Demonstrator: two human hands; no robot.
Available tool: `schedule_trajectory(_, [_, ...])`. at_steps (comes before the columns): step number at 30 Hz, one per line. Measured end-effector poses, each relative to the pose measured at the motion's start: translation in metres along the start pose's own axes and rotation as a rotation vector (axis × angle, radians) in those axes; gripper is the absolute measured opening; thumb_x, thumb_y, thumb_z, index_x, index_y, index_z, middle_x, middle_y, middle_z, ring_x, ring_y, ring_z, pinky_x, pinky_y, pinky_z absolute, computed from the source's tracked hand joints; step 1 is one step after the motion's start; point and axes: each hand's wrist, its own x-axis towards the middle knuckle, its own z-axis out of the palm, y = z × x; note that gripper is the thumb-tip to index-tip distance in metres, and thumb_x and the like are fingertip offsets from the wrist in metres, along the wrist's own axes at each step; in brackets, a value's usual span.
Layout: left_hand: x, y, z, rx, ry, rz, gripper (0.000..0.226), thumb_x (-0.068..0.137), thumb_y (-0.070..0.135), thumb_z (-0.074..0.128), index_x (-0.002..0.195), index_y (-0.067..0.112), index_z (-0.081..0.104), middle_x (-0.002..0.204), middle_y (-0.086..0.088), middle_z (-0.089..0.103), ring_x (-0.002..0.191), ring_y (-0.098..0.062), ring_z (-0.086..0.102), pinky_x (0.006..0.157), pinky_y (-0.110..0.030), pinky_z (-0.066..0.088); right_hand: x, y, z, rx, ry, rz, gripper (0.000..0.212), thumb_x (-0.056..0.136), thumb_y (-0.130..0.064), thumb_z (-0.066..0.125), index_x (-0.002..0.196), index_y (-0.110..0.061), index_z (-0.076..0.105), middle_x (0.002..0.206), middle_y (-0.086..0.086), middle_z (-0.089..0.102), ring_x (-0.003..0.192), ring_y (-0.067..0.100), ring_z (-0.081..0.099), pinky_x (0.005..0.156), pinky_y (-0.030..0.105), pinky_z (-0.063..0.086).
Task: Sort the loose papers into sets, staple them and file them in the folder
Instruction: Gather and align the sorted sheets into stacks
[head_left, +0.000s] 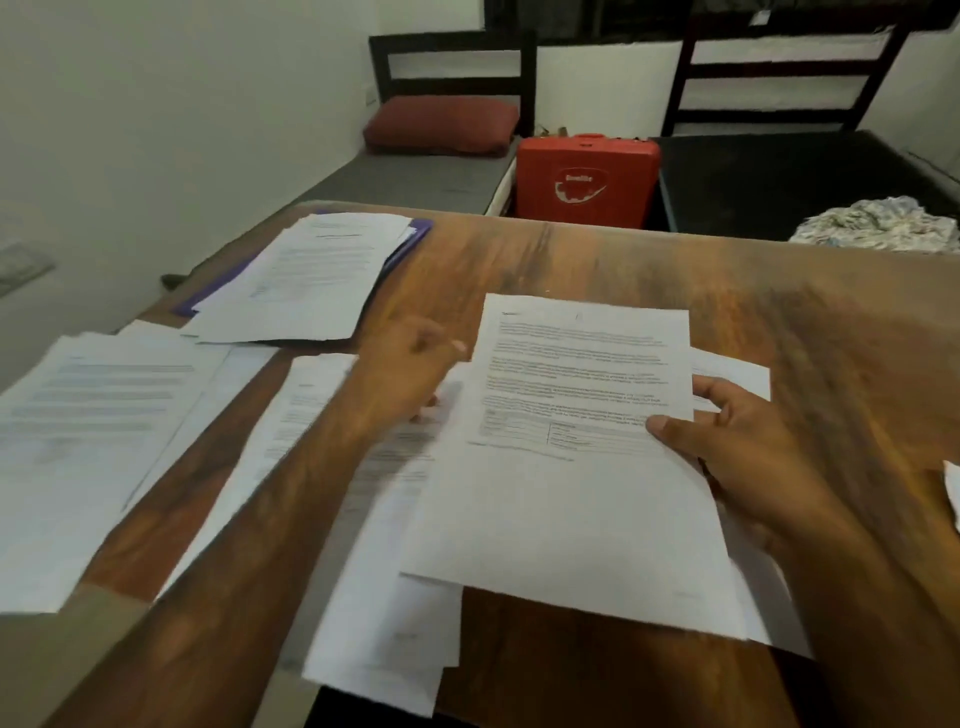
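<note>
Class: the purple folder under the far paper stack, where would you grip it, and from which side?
Probably grip the purple folder at its exposed far corner, coming from the right; it lies flat and the paper stack covers the rest.

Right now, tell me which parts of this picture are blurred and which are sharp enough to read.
Head view: the left hand is smeared by motion; the left paper stack is soft, its text only grey bars; the sheet gripped by the right hand is sharpest, yet its print is unreadable; the table grain streaks at the right of the head view.
</note>
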Motion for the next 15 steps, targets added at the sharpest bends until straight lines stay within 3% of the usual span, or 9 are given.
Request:
schedule_trajectory(3, [-0.020, -0.042, -0.045, 0.637, 0.146, -0.151, 0.061, 0.099, 0.059, 0.052, 0.146, 0.020, 0.047, 0.143, -0.011, 0.056, 0.127, -0.035, 0.057, 0.105, -0.049, 0.047, -0.002, -0.003, 0.007, -0.079, -0.004, -0.009, 0.030, 0.095, -0.007, 0.072, 0.118, -0.026, 0.064, 0.104, -0.006, 0.080, 0.088, 0.021, 0.079, 0.073, 0.042, 0.064])
schedule_trajectory(5, [-0.041, -0.070, -0.064, 0.778, 0.110, -0.335, 0.084, 0.093, 0.077, 0.040, 0.157, 0.024, 0.033, 0.156, -0.016, 0.041, 0.140, -0.040, 0.045, 0.112, -0.056, 0.039, -0.005, -0.002, 0.014, -0.132, 0.002, -0.018, 0.030, 0.096, -0.008, 0.071, 0.118, -0.026, 0.064, 0.107, -0.007, 0.078, 0.091, 0.022, 0.077, 0.071, 0.040, 0.063])
schedule_trajectory(9, [-0.071, -0.094, -0.070, 0.832, -0.059, -0.469, 0.105, 0.077, 0.091, 0.045, 0.153, 0.019, 0.041, 0.157, -0.018, 0.035, 0.143, -0.038, 0.038, 0.115, -0.051, 0.036, -0.013, 0.003, 0.029, -0.183, -0.002, -0.024, 0.033, 0.096, -0.006, 0.071, 0.121, -0.025, 0.063, 0.112, -0.005, 0.075, 0.099, 0.025, 0.074, 0.077, 0.043, 0.063])
schedule_trajectory(13, [-0.075, -0.093, -0.066, 0.778, 0.025, -0.369, 0.106, 0.067, 0.092, 0.060, 0.146, 0.021, 0.047, 0.147, -0.014, 0.051, 0.136, -0.035, 0.046, 0.111, -0.048, 0.040, -0.024, 0.007, 0.046, -0.192, -0.017, -0.031, 0.033, 0.096, -0.005, 0.071, 0.120, -0.025, 0.061, 0.107, -0.009, 0.073, 0.095, 0.022, 0.072, 0.065, 0.035, 0.058])
schedule_trajectory(15, [-0.077, -0.092, -0.067, 0.650, 0.047, -0.276, 0.102, 0.068, 0.082, 0.072, 0.147, 0.024, 0.042, 0.150, -0.003, 0.050, 0.137, -0.031, 0.048, 0.113, -0.046, 0.039, -0.028, 0.010, 0.052, -0.199, -0.024, -0.034, 0.033, 0.097, -0.006, 0.070, 0.122, -0.025, 0.060, 0.108, -0.009, 0.071, 0.094, 0.020, 0.071, 0.064, 0.032, 0.056])
